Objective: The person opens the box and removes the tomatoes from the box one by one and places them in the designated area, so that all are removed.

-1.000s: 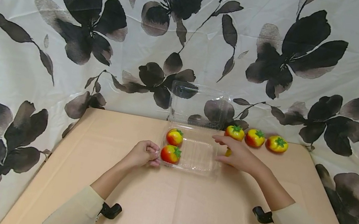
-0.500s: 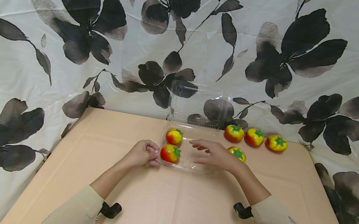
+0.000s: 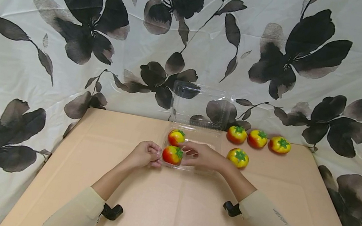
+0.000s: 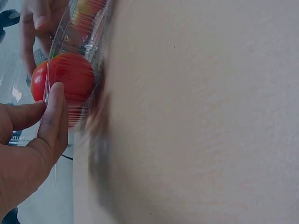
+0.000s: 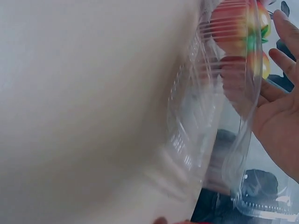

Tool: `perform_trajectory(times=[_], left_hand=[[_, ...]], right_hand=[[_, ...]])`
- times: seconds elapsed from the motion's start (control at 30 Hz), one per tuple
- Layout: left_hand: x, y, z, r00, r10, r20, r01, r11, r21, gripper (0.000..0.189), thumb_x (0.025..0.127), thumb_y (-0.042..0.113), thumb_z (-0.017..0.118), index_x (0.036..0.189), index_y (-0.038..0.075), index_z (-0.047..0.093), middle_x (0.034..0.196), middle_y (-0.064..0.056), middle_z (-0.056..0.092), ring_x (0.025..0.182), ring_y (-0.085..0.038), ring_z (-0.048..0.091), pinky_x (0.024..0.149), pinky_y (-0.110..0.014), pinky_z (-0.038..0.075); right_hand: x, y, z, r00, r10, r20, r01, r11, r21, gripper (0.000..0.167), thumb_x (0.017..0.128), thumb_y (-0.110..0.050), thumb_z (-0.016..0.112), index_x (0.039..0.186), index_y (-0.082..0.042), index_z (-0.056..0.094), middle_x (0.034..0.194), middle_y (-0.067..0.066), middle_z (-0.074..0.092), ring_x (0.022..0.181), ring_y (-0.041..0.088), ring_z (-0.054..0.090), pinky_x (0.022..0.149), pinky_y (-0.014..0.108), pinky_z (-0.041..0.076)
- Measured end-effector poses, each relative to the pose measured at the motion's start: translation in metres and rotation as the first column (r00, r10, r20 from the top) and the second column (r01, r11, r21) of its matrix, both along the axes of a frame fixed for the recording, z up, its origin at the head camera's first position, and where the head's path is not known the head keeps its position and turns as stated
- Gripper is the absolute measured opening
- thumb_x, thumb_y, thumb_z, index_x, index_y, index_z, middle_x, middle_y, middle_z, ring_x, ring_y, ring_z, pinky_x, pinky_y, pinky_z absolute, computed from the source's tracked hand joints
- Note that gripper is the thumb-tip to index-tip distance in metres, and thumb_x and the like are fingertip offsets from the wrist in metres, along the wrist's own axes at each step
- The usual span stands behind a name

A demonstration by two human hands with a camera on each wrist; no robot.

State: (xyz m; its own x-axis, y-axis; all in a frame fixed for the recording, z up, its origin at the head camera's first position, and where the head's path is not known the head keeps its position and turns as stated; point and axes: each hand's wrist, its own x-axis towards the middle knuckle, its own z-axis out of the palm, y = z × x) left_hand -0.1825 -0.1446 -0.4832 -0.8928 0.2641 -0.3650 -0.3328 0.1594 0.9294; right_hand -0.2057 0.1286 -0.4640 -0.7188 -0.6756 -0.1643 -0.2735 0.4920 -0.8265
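Observation:
A clear plastic clamshell container (image 3: 199, 167) stands on the table with its lid (image 3: 200, 106) raised at the back. Two red-and-yellow tomatoes with green tops sit along its left side, one at the back (image 3: 176, 137) and one in front (image 3: 172, 155). At the left wall, my left hand (image 3: 143, 153) pinches the rim between thumb and fingers; the left wrist view shows the front tomato (image 4: 72, 77) right behind that wall. My right hand (image 3: 204, 157) reaches over the container with spread fingers, fingertips close to the tomatoes' right sides. The right wrist view shows its palm (image 5: 280, 116) holding nothing.
Right of the container, one more tomato (image 3: 238, 158) lies on the table (image 3: 137, 209). Behind it, a row of three tomatoes, including the rightmost (image 3: 279, 145), lines the back edge. A floral cloth (image 3: 108, 78) hangs directly behind the table.
My right hand has moved left from beside the loose tomato, over the container, to the two tomatoes inside. That loose tomato now shows fully. The left hand keeps its place at the rim.

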Motion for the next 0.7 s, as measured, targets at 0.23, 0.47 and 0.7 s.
perform_trajectory(times=[0.23, 0.47, 0.7], left_hand=[[0.001, 0.001, 0.001, 1.0, 0.002, -0.002, -0.002, 1.0, 0.002, 0.021, 0.097, -0.012, 0.06, 0.118, -0.013, 0.053, 0.092, -0.018, 0.064, 0.075, -0.023, 0.074, 0.085, -0.054, 0.064], [0.0, 0.002, 0.002, 1.0, 0.001, 0.0, -0.001, 1.0, -0.003, 0.022, 0.097, -0.012, 0.06, 0.118, -0.013, 0.053, 0.091, -0.017, 0.063, 0.073, -0.021, 0.074, 0.084, -0.052, 0.065], [0.001, 0.001, 0.002, 1.0, -0.001, -0.003, 0.001, 1.0, -0.011, 0.022, 0.098, -0.012, 0.059, 0.118, -0.013, 0.054, 0.091, -0.017, 0.063, 0.073, -0.021, 0.074, 0.084, -0.052, 0.065]], right_hand=[[-0.002, -0.01, -0.003, 0.999, 0.045, -0.002, -0.045, 0.999, -0.008, 0.071, 0.094, -0.03, 0.078, 0.156, -0.015, 0.046, 0.152, 0.012, 0.055, 0.127, 0.033, 0.063, 0.11, 0.047, 0.055], [-0.003, -0.018, -0.003, 0.999, 0.034, 0.012, -0.034, 0.999, 0.031, 0.071, 0.093, -0.031, 0.078, 0.156, -0.02, 0.047, 0.151, 0.01, 0.056, 0.123, 0.032, 0.065, 0.109, 0.045, 0.056], [-0.002, -0.026, -0.003, 0.999, 0.034, -0.019, -0.032, 0.995, 0.092, 0.071, 0.092, -0.036, 0.079, 0.155, -0.025, 0.048, 0.141, 0.007, 0.06, 0.113, 0.027, 0.063, 0.103, 0.037, 0.058]])
